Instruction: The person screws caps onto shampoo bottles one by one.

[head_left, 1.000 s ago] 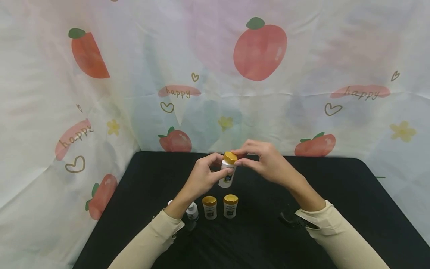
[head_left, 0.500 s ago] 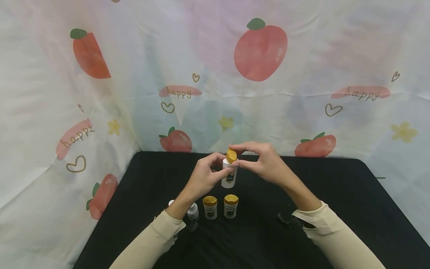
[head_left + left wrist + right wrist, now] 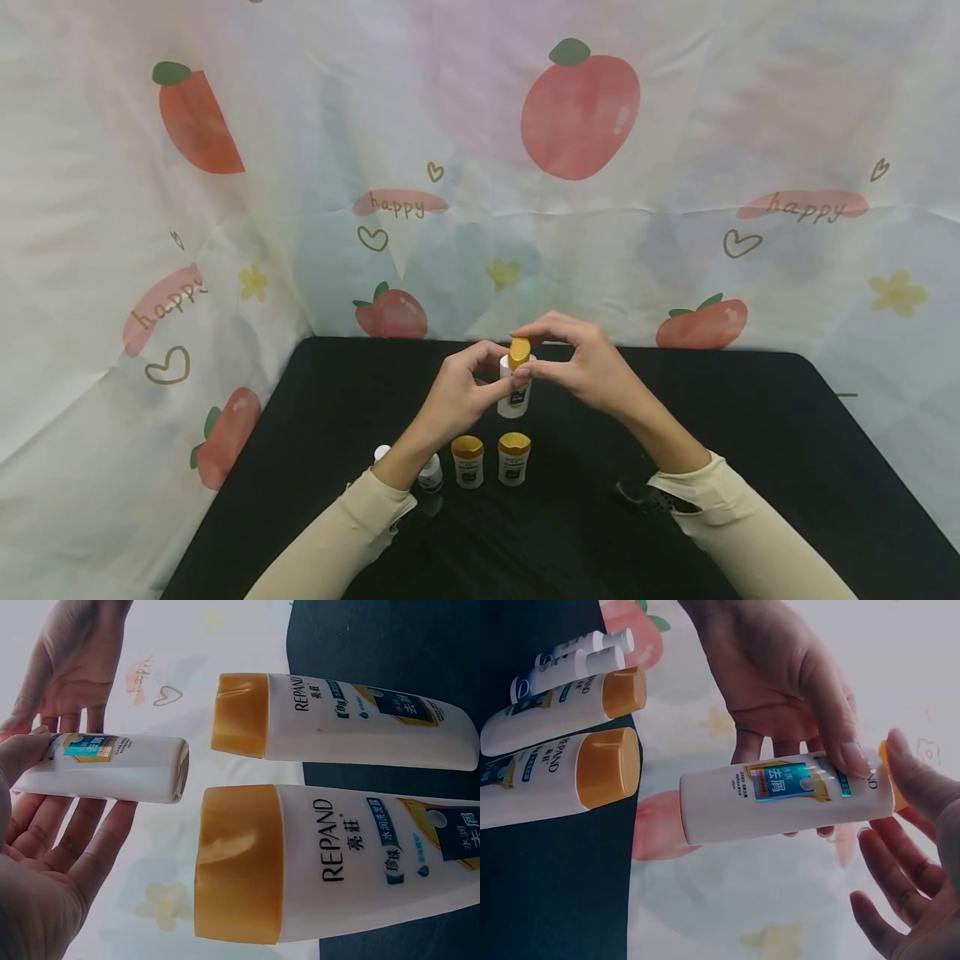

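Observation:
A white shampoo bottle [image 3: 513,405] with a gold cap [image 3: 519,352] is held upright above the table, between both hands. My left hand [image 3: 463,390] grips its body below the cap, thumb across the front, as the right wrist view also shows. My right hand [image 3: 581,364] pinches the cap between thumb and fingers. The oval cap is turned with its narrow side forward, crosswise to the label. In the right wrist view most of the cap [image 3: 894,769] hides behind the thumb and bottle neck. Two matching gold-capped shampoo bottles [image 3: 468,468] [image 3: 513,467] stand upright in front.
Two smaller white-capped bottles [image 3: 570,671] stand left of the matching pair; my left forearm partly covers them in the head view. A black cloth covers the table [image 3: 585,533]. Behind and to the left hangs a fruit-printed curtain [image 3: 465,125].
The gold cap has turned from its broad side to its narrow side under the right fingers. The held bottle has shifted slightly right. The standing bottles have not moved.

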`<state>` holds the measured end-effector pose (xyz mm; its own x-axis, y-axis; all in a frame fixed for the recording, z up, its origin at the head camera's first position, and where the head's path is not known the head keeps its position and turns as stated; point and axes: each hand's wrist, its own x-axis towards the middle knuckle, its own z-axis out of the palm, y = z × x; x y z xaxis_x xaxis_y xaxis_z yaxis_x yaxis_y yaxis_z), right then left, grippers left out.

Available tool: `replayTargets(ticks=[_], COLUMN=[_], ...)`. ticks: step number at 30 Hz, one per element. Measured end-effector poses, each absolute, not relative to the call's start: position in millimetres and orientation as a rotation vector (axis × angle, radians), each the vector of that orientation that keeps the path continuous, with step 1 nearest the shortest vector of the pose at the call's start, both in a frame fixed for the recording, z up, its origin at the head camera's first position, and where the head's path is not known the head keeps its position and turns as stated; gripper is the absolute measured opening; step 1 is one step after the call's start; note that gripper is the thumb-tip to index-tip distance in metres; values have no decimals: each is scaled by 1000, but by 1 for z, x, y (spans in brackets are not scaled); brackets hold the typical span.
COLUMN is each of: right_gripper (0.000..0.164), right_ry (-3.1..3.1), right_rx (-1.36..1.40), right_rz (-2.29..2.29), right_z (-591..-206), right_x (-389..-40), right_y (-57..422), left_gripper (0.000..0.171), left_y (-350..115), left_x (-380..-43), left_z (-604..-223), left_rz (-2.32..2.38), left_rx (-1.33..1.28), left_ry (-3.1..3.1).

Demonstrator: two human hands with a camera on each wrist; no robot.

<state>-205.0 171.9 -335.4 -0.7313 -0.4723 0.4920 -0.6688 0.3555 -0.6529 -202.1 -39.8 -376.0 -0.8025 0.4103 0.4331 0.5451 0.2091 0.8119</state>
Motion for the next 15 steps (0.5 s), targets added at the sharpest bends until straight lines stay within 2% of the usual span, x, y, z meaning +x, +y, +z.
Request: replayTargets(ticks=[15], right_gripper=[27], right_ry=[-2399], right_rx=[996], right_rz=[1282], right_z=[-308], right_x=[-184], right_y=[169], left_gripper=[26], left_y=[-42], left_x=[-202], left_z=[-376], left_rz=[-1655], left_rx=[-897], left_ry=[-2347])
